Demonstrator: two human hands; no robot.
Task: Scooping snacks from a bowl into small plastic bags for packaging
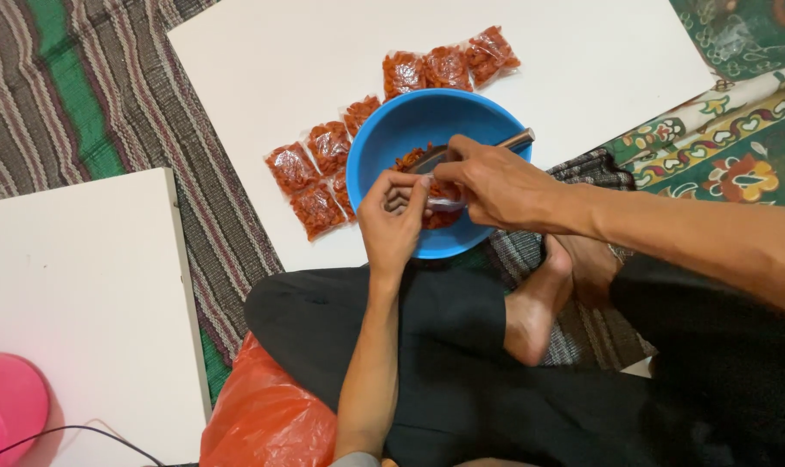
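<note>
Centre frame, over the blue bowl (pixel 384 156): left hand (pixel 392 220) pinches a small clear bag (pixel 444 201) open at its mouth, right hand (pixel 496 186) grips a metal spoon (pixel 505 143) dipping at the red snack (pixel 410 159). Bag looks light, thin, floppy and slippery; probably best held by the top edge. Filled packets (pixel 310 177) lie on the white board (pixel 263 60), upper left of the bowl.

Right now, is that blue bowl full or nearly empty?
Nearly empty: the blue bowl shows mostly bare blue inside, with only a small heap of orange-red snack near the hands.
</note>
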